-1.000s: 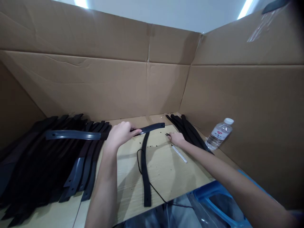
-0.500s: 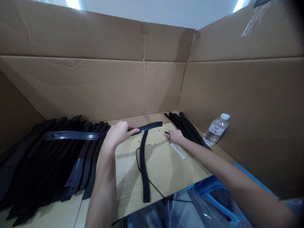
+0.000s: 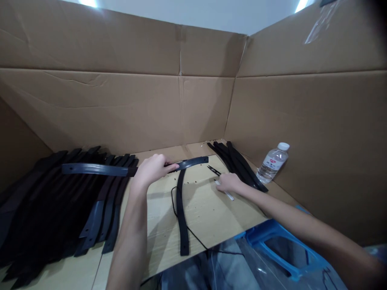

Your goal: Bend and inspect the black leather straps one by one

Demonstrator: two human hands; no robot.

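A long, curved dark strip [image 3: 96,169] is gripped around its middle by my left hand [image 3: 154,170], above the left part of the board. Over the board's right side, my right hand [image 3: 229,183] has its fingers at a white, pen-like tool [image 3: 229,195], partly covering it. A small black pointed tool [image 3: 214,170] lies just beyond those fingers. Whether the right fingers have closed on the white tool is hard to make out. Another black strip [image 3: 182,217] lies lengthwise on the board [image 3: 202,217], with a thin black cord beside and under it.
Many black strips [image 3: 60,201] are piled at the left. Several more [image 3: 238,163] lie at the back right, beside a tilted water bottle [image 3: 273,163]. Cardboard walls [image 3: 136,104] surround the work surface. A blue-rimmed plastic container [image 3: 281,249] is below the right edge.
My right hand has moved slightly right and down to the white tool. The black pointed tool, earlier at its fingertips, now shows more fully. My left hand still holds the strip.
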